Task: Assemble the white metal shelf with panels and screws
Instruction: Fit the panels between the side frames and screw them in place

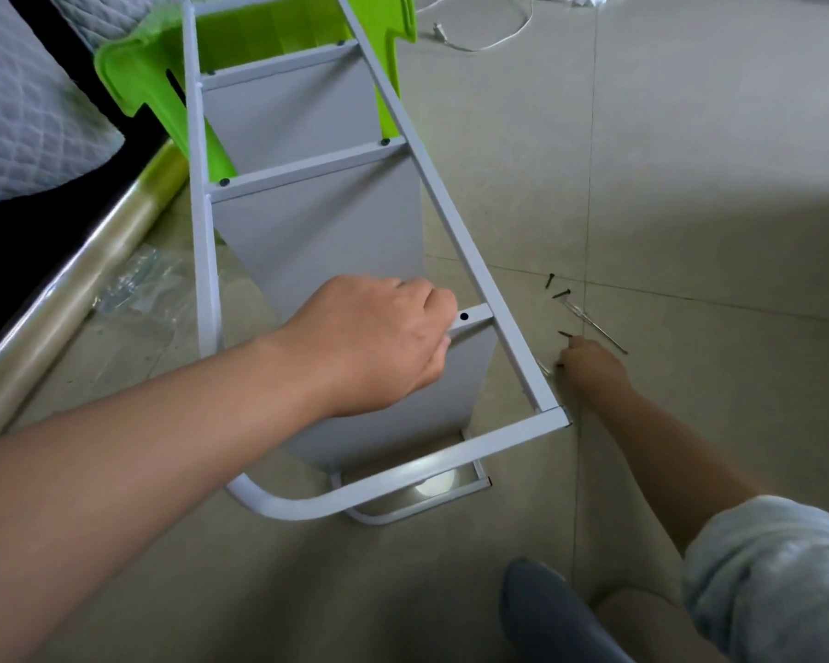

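White metal shelf lies tipped on its side on the tiled floor, its far end leaning against a bright green plastic stool. Three panels sit between the two long side rails, black screw heads showing at the ends of the upper two. The left hand reaches over the frame, fingers curled round the nearest cross-bar, just beside an empty black screw hole. The right hand is down on the floor just outside the right rail, fingertips pinched on a small black screw. More loose screws lie on the tiles just beyond it, next to a thin screwdriver. A roll of clear film lies along the left side by a quilted bed, with crumpled clear plastic wrap beside it. A white cable trails across the floor at the far end.
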A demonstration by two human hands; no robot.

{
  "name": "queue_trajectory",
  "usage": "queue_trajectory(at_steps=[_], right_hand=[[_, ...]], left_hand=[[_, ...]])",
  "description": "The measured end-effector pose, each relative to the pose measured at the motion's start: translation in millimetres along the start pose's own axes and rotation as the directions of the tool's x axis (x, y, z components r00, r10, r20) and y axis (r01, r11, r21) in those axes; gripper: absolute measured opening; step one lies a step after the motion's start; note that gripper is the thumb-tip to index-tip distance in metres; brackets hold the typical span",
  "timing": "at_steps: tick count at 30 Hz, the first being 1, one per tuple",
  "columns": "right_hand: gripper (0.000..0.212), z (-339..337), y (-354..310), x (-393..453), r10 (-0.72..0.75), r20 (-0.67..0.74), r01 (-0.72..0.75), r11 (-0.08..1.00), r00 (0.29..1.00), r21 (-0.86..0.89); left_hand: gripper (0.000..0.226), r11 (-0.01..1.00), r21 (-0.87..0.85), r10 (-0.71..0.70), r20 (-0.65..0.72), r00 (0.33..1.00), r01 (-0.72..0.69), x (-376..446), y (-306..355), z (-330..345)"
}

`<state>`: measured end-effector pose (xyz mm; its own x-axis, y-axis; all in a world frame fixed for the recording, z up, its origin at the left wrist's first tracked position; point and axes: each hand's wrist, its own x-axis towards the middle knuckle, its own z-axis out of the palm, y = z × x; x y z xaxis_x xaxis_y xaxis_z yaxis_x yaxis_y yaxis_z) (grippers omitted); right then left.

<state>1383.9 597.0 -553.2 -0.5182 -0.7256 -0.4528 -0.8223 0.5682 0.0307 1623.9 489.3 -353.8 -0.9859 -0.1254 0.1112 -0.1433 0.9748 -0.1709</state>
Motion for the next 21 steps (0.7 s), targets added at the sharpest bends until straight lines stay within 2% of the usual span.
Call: queue_trajectory(at_steps=[2,4,8,10,11,13,14,15,18,19,21], right_hand=[[0.029,-6,3,6,-0.014,-0.044,0.013,0.999,0.999,-0.033],[0.026,-20,1,14,-0.028,-0.109,0.029,1.000,0.994,0.007],[0.019,-74,-14,30,0.025,-0.257,0.069,0.934,0.966,0.351],[0.013,-113,-30,31,0.039,-0.296,0.138,0.820,0.954,0.555],[0.011,-134,-40,28,0.044,-0.292,0.173,0.720,0.955,0.672],[0.022,-174,-62,19,0.027,-0.250,0.213,0.443,0.968,0.871],[0.026,-193,-73,15,-0.016,-0.219,0.212,0.317,0.976,0.924],[0.028,-210,-84,11,-0.081,-0.190,0.204,0.242,0.978,0.949],[0.026,-244,-106,5,-0.253,-0.125,0.179,0.204,0.959,0.962],[0.026,-251,-111,6,-0.259,-0.125,0.181,0.205,0.958,0.962],[0.026,-258,-116,7,-0.228,-0.125,0.174,0.210,0.966,0.962]], left_hand=[[0.029,1.000,-0.003,0.007,0.000,1.000,-0.007,2,-1,-4],[0.029,1.000,0.001,0.008,-0.024,1.000,-0.008,5,-4,-2],[0.027,0.998,-0.058,0.037,-0.017,0.999,-0.038,15,-11,6],[0.026,0.998,-0.061,0.030,-0.012,0.999,-0.030,21,-14,5],[0.026,0.997,-0.070,0.035,-0.023,0.999,-0.036,23,-17,5],[0.025,0.995,-0.078,0.062,-0.027,0.998,-0.064,26,-24,9],[0.023,0.994,-0.084,0.071,-0.027,0.997,-0.073,26,-31,9],[0.021,0.994,-0.086,0.070,-0.033,0.997,-0.073,25,-39,13],[0.006,0.993,-0.046,0.113,0.015,0.994,-0.112,26,-62,9],[0.004,0.993,-0.012,0.114,0.082,0.990,-0.114,27,-69,9],[0.019,0.999,0.045,0.011,0.264,0.964,-0.024,29,-85,15]])
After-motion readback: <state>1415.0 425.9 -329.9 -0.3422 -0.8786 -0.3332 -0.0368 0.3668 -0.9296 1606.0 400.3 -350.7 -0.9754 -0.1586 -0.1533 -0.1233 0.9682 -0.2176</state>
